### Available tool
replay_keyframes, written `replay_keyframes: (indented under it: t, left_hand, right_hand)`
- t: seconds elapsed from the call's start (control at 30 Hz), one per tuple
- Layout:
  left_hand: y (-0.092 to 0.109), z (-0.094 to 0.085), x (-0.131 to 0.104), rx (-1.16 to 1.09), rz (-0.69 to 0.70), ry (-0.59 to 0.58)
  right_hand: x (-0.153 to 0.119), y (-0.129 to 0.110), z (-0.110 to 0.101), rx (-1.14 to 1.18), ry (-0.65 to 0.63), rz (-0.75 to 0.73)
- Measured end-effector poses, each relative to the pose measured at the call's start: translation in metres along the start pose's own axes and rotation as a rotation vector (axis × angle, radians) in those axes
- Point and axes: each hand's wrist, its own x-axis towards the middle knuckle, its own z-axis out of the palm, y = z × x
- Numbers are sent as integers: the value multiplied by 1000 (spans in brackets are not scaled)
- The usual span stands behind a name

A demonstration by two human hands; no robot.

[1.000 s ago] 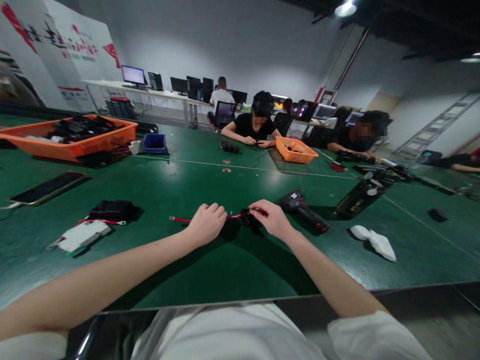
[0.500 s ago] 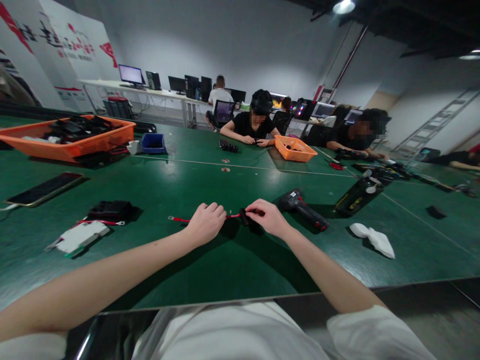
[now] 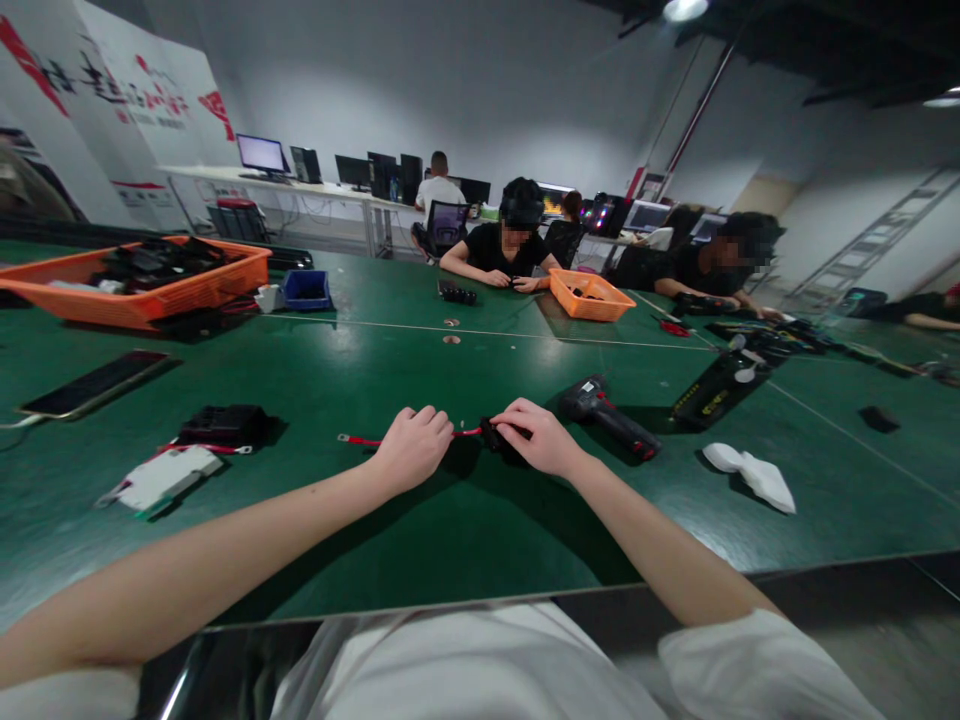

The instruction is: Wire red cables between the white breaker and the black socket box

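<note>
A red cable (image 3: 365, 440) with a metal ring terminal at its left end runs under my left hand (image 3: 415, 444), whose fingers are closed around it. The cable comes out on the right side and reaches a small black part (image 3: 493, 434). My right hand (image 3: 536, 436) grips that black part between thumb and fingers, which partly hide it. Just right of this hand a dark cordless power tool (image 3: 609, 416) lies on the green table (image 3: 420, 565). To the left are a black block-shaped part (image 3: 223, 425) and a white-and-green module (image 3: 171, 480) with a red cable between them.
A phone (image 3: 97, 385) lies at the left, below an orange basket (image 3: 135, 305) of black parts and a blue bin (image 3: 306, 291). On the right are a black bottle (image 3: 716, 392) and a white object (image 3: 750, 478). Across the table a co-worker (image 3: 506, 250) sits by another orange basket (image 3: 591, 297).
My right hand's fingers have shifted slightly on the black part. My left hand stays around the red cable. The view has tilted a little.
</note>
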Motion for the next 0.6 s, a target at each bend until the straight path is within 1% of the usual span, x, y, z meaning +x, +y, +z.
replay_keyframes:
  t: [0.13,0.2,0.3,0.43,0.53,0.6]
  left_hand:
    - [0,0,0,12,0,-11]
    - [0,0,0,19,-3,-16]
    - [0,0,0,25,0,-20]
    - [0,0,0,22,7,-12]
    - [0,0,0,22,3,-11]
    - [0,0,0,21,-2,-11]
  right_hand:
    - [-3,-1,-7,-91,-11,-66]
    - [-4,1,-11,-92,-13,-95]
    - [-5,5,-12,-73,-56,-124]
    - [-4,8,-8,-18,-117,-98]
    - [-2,8,-5,13,-122,-66]
    - [-2,8,-5,3,-117,-71]
